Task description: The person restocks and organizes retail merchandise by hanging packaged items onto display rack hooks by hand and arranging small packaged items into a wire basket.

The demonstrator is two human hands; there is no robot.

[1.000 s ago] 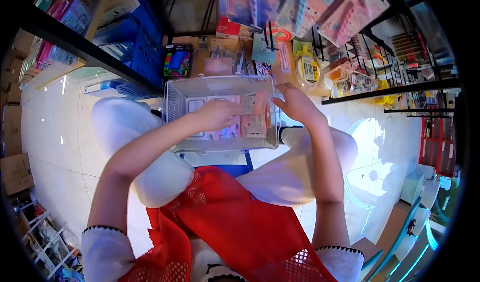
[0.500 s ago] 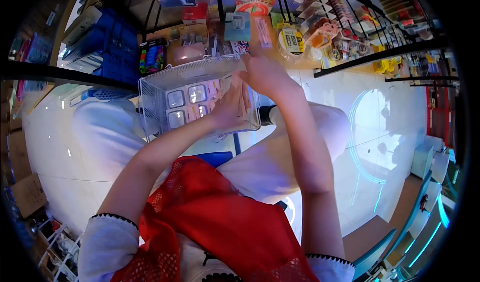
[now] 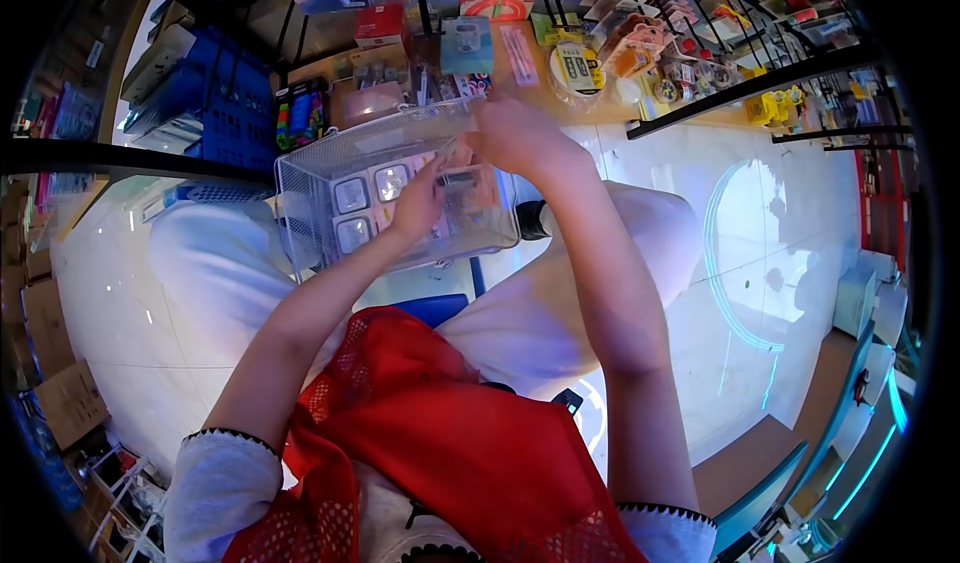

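Observation:
A silver wire mesh basket [image 3: 300, 203] sits between my knees, in front of the shelf. In its left half lie several small pink packs [image 3: 352, 195] with square silvery-white faces. My left hand [image 3: 418, 203] reaches into the middle of the basket, its fingers pointing up and drawn together near a thin pinkish packet [image 3: 457, 153]. Over the basket's far right corner, my right hand [image 3: 520, 141] has curled fingers, with the thumb close to that same packet. What exactly each hand grips is blurred and partly hidden by the fingers.
The shelf [image 3: 540, 113] ahead carries a blue crate [image 3: 235, 98], a pack of coloured markers [image 3: 300, 113], a red box [image 3: 380, 25] and a yellow-and-black pack [image 3: 578, 68]. A black shelf rail [image 3: 750, 88] runs along the right. Cardboard boxes [image 3: 70, 398] stand at left.
My left hand has shifted left and slightly up inside the basket, uncovering its right part. My right hand has moved slightly left. The view has shifted a little.

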